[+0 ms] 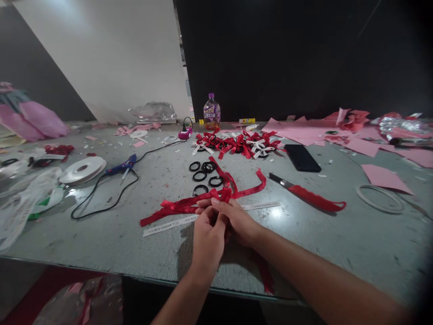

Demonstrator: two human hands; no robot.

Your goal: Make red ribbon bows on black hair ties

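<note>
Both my hands meet near the table's front edge, fingers pinched on a length of red ribbon [189, 205] that runs out to the left and loops back toward the right. My left hand [208, 237] is closed on the ribbon from below. Over it, my right hand [235, 219] is closed on the same ribbon. A white printed ribbon strip [169, 225] lies flat just in front of my hands. Several black hair ties [204, 174] lie beyond the ribbon, and a pile of finished red and white bows [237, 143] sits farther back.
A red-handled utility knife [309, 195] and a black phone [302, 158] lie to the right. A blue glue gun [122, 166] with its black cord, white ribbon spools [81, 170] and plastic bags are at left. Pink paper sheets [385, 176], a purple bottle [211, 112] stand farther back.
</note>
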